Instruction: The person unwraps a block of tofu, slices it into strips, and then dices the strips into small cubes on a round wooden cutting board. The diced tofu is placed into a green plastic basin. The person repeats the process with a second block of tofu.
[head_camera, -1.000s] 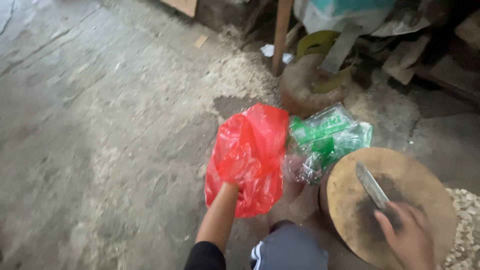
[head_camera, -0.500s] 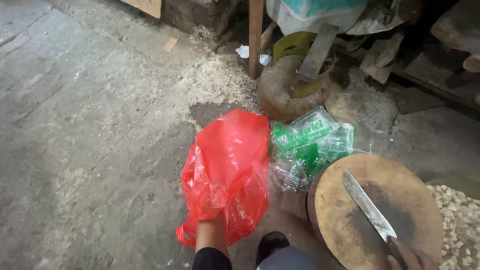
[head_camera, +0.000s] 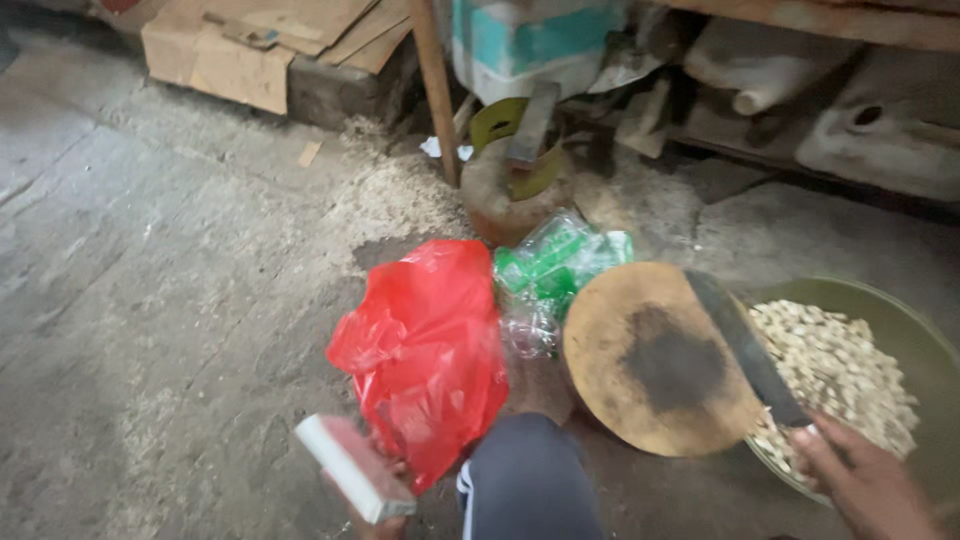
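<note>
Open concrete floor (head_camera: 150, 300) leftward; red bag (head_camera: 425, 350), chopping block (head_camera: 660, 360) crowding right.

rough grey concrete floor (head_camera: 150, 300) spreads out left of the hands, dusted with pale sawdust (head_camera: 390, 195) further ahead. beyond that, flattened cardboard (head_camera: 250, 45) lies on a low block, and a wooden post (head_camera: 435, 90) rises before dim, cluttered shelving (head_camera: 800, 90). the light is dull.

A rough backyard workshop is showing here. Sawdust (head_camera: 400, 195) is lying over a cracked concrete floor (head_camera: 150, 280), and cardboard (head_camera: 250, 50) is leaning beside a round chopping block (head_camera: 660, 360).
</note>
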